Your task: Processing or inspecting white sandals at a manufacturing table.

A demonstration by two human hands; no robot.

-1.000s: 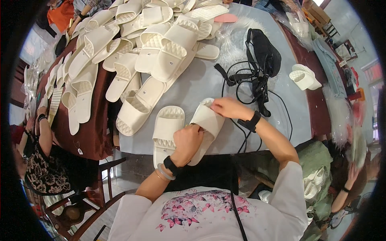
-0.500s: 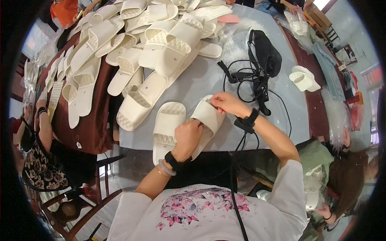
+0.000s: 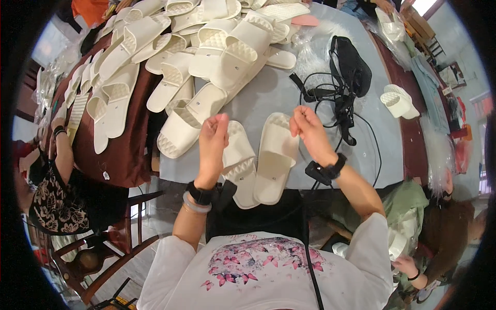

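Hovering above the grey table (image 3: pixel 310 98), the left hand (image 3: pixel 213 142) and right hand (image 3: pixel 309 129) are raised with fingers loosely curled, holding nothing. Beneath them two white slippers (image 3: pixel 274 155) lie side by side at the table's near edge. A slipper heap (image 3: pixel 206 46) and black cables (image 3: pixel 343 98) lie beyond.
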